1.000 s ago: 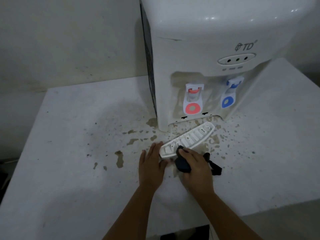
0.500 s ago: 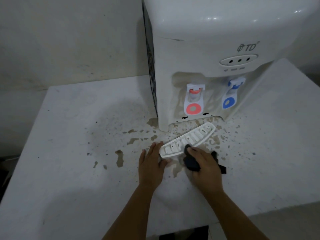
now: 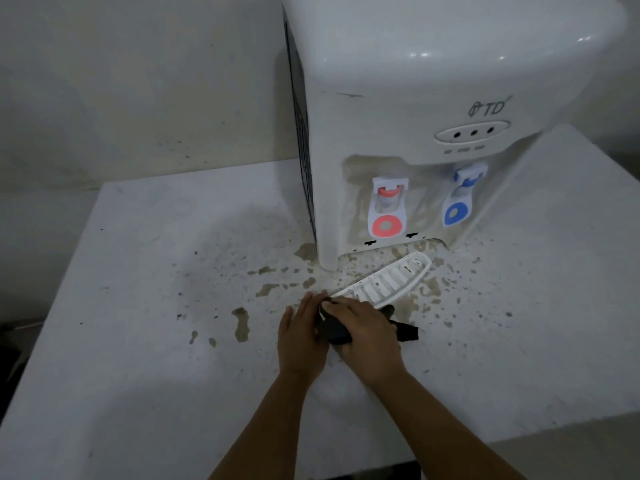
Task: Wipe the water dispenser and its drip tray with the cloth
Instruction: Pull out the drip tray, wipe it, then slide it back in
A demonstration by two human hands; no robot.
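Note:
A white water dispenser [image 3: 433, 98] stands at the back of a white table, with a red tap [image 3: 387, 211] and a blue tap [image 3: 460, 199]. Its white slotted drip tray [image 3: 391, 280] lies loose on the table in front of it, angled. My right hand [image 3: 367, 336] is shut on a dark cloth [image 3: 334, 329] and presses it on the tray's near left end. My left hand [image 3: 299, 336] lies flat beside that end, fingers against the tray. A tail of cloth sticks out to the right of my right hand.
The white table [image 3: 138, 341] carries brown stains and splatter [image 3: 242, 322] in front of and left of the dispenser. A wall [image 3: 138, 81] stands behind. The table's front edge runs near my forearms, its right edge past the dispenser.
My right hand with the cloth slid right along the tray, then back left to its near end. My left hand stayed in place by the tray.

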